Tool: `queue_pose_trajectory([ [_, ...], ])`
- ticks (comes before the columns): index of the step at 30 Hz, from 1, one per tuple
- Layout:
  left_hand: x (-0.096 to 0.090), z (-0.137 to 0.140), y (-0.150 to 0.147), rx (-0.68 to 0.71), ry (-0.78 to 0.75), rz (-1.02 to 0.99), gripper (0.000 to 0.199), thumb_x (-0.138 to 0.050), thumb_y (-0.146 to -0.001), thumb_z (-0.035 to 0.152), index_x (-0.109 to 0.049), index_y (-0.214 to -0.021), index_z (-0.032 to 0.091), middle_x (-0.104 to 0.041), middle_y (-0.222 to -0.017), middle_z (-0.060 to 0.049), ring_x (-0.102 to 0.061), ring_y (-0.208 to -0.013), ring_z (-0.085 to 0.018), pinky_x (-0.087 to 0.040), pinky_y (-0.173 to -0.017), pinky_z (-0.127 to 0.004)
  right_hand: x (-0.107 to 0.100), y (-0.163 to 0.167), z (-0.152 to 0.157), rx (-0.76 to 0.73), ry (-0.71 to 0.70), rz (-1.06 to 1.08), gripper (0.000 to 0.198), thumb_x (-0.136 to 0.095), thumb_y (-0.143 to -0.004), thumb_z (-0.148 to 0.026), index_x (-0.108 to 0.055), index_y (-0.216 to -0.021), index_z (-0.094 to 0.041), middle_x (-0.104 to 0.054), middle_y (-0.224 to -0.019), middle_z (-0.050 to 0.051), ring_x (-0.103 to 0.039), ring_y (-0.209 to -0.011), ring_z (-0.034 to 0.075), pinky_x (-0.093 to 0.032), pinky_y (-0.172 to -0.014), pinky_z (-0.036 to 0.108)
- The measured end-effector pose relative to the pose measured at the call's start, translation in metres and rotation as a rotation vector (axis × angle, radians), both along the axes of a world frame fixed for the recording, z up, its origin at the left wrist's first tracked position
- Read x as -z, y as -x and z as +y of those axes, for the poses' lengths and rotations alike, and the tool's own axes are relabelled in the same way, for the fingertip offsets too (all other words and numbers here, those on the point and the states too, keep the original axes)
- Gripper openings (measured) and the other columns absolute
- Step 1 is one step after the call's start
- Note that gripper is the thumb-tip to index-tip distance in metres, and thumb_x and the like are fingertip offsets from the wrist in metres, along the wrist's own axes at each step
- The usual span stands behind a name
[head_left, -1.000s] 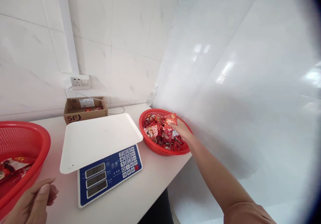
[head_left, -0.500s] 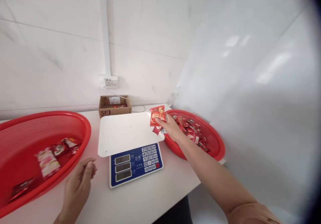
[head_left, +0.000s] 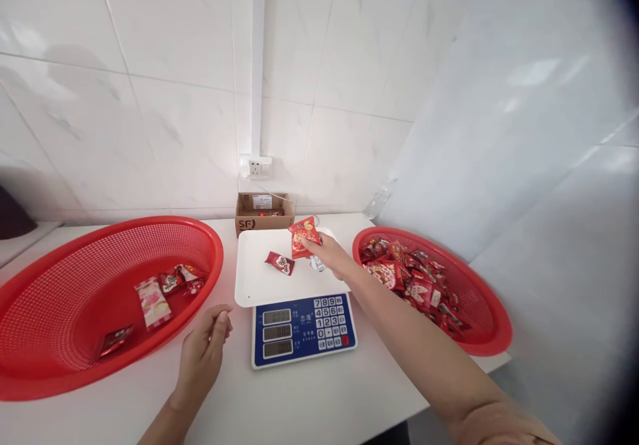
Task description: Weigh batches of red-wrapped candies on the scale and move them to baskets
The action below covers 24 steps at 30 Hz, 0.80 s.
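- The right hand point(head_left: 330, 257) hovers over the scale's white tray point(head_left: 259, 285), fingers pinching a red snack packet point(head_left: 303, 236) — a silvery wrapper point(head_left: 316, 263) sits tucked under the same hand.
- A small dark-red candy point(head_left: 279, 263) lies on the tray, just left of that hand.
- The left hand point(head_left: 204, 355) rests on the white counter point(head_left: 309, 405), fingers loosely curled, holding nothing, beside the large red basket point(head_left: 30, 365) with a few packets.
- The right-side red basket point(head_left: 492, 338) is heaped with sweets — near the scale's blue keypad point(head_left: 329, 322).
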State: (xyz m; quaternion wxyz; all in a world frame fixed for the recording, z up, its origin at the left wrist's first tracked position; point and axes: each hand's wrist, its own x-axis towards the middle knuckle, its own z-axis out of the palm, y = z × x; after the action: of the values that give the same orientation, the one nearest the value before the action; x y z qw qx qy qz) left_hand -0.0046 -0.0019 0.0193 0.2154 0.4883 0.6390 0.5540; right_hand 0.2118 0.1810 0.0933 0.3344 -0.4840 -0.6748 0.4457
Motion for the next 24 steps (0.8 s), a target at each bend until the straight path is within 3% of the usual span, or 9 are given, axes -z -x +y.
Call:
queue_pose_trajectory([
  [3, 0.001, 0.000, -0.001, 0.019, 0.016, 0.010, 0.035, -0.044, -0.081, 0.052, -0.058, -0.086, 0.020, -0.055, -0.062, 0.001, -0.054, -0.056, -0.013, -0.047, -0.051, -0.023, -0.004, -0.017, 0.005, 0.014, 0.003, -0.127, 0.043, -0.062, -0.071, -0.056, -0.061, -0.093, -0.019, -0.070, -0.086, 0.008, -0.064, -0.076, 0.023, -0.049, -0.066, 0.033],
  [7, 0.003, 0.000, 0.000, 0.022, 0.010, 0.017, 0.035, -0.043, -0.081, 0.052, -0.058, -0.087, 0.020, -0.055, -0.063, 0.001, -0.054, -0.057, -0.014, -0.047, -0.051, -0.024, -0.010, -0.036, 0.009, 0.192, -0.174, -0.370, 0.047, -0.067, -0.068, -0.051, -0.060, -0.103, -0.022, -0.065, -0.106, 0.010, -0.059, -0.099, 0.028, -0.044, -0.084, 0.039],
  [10, 0.002, 0.000, 0.000, 0.024, 0.025, 0.018, 0.035, -0.043, -0.081, 0.052, -0.058, -0.086, 0.021, -0.056, -0.062, 0.001, -0.053, -0.056, -0.014, -0.046, -0.050, -0.023, -0.014, -0.040, 0.006, 0.218, -0.194, -0.356, 0.049, -0.061, -0.073, -0.050, -0.056, -0.112, -0.022, -0.065, -0.104, 0.009, -0.060, -0.095, 0.026, -0.044, -0.083, 0.039],
  [13, 0.003, 0.000, -0.001, 0.030, 0.033, 0.017, 0.035, -0.044, -0.081, 0.052, -0.058, -0.086, 0.021, -0.056, -0.062, 0.001, -0.053, -0.056, -0.013, -0.046, -0.051, -0.023, -0.017, -0.035, -0.003, 0.170, -0.051, -0.244, 0.052, -0.057, -0.076, -0.052, -0.052, -0.120, -0.024, -0.066, -0.098, 0.007, -0.062, -0.085, 0.022, -0.048, -0.075, 0.035],
  [17, 0.006, 0.000, 0.000, 0.039, 0.019, 0.024, 0.033, -0.042, -0.083, 0.050, -0.057, -0.088, 0.021, -0.055, -0.063, 0.001, -0.053, -0.057, -0.013, -0.046, -0.052, -0.023, -0.019, -0.024, -0.014, 0.050, 0.076, -0.185, 0.058, -0.059, -0.076, -0.041, -0.044, -0.130, -0.025, -0.061, -0.114, 0.009, -0.059, -0.098, 0.020, -0.046, -0.083, 0.033],
  [20, 0.007, 0.000, 0.001, 0.034, 0.017, 0.030, 0.033, -0.043, -0.083, 0.050, -0.057, -0.088, 0.021, -0.055, -0.063, 0.002, -0.053, -0.056, -0.013, -0.045, -0.051, -0.023, -0.019, -0.015, -0.017, -0.051, 0.083, -0.185, 0.071, -0.063, -0.072, -0.030, -0.036, -0.137, -0.023, -0.062, -0.113, 0.009, -0.059, -0.096, 0.020, -0.045, -0.085, 0.034],
  [24, 0.004, 0.000, -0.001, 0.024, 0.014, 0.034, 0.033, -0.043, -0.082, 0.051, -0.057, -0.086, 0.021, -0.055, -0.062, 0.002, -0.053, -0.056, -0.013, -0.046, -0.051, -0.023, -0.019, -0.001, -0.015, -0.072, 0.016, -0.148, 0.072, -0.063, -0.073, -0.036, -0.035, -0.138, -0.021, -0.057, -0.121, 0.012, -0.057, -0.101, 0.022, -0.046, -0.084, 0.035],
])
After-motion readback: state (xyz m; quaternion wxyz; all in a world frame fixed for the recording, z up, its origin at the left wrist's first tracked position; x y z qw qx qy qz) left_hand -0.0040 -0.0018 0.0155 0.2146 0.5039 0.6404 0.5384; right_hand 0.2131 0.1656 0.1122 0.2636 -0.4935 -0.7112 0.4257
